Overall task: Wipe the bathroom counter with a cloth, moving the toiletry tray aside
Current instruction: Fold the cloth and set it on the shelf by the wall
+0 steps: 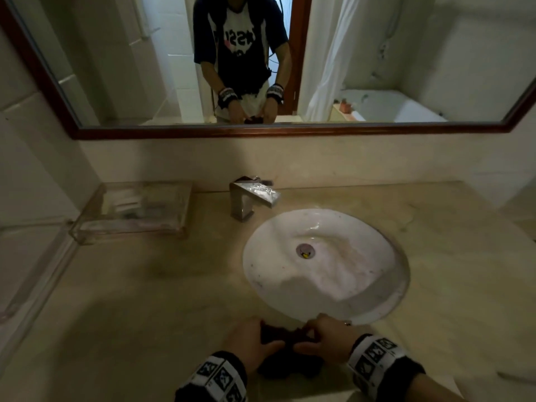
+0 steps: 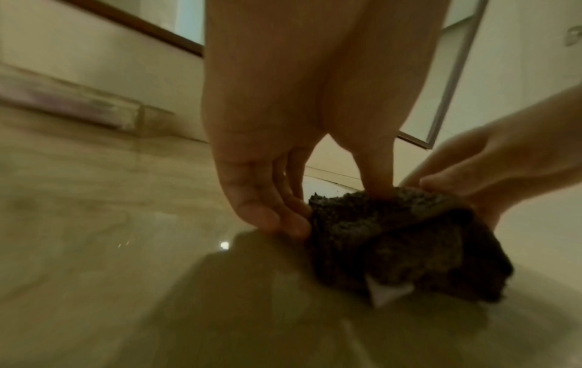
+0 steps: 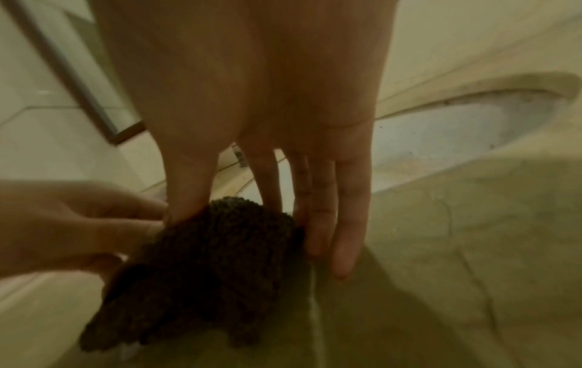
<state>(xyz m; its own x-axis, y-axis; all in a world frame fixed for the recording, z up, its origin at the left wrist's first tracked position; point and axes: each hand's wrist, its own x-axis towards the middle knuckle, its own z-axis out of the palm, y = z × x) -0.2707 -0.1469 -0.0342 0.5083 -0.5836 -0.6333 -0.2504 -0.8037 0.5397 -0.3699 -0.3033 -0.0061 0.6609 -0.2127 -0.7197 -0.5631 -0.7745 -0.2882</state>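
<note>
Both the left hand (image 1: 251, 342) and right hand (image 1: 326, 336) pinch the dark cloth (image 1: 285, 353) just before the sink (image 1: 400, 274); bunching it into a firm, flat pad would serve wiping best.

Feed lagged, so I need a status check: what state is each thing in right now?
Dark terry cloth: bunched, on the beige stone counter.
Left hand: pinches cloth.
Right hand: pinches cloth.
Clear acrylic toiletry tray: against back wall, untouched.
Chrome faucet: off.
White oval sink: no standing water.

I cannot make out the items inside the clear tray (image 1: 130, 210), too blurred; the cloth (image 1: 285, 358) is partly covered by my hands.
</note>
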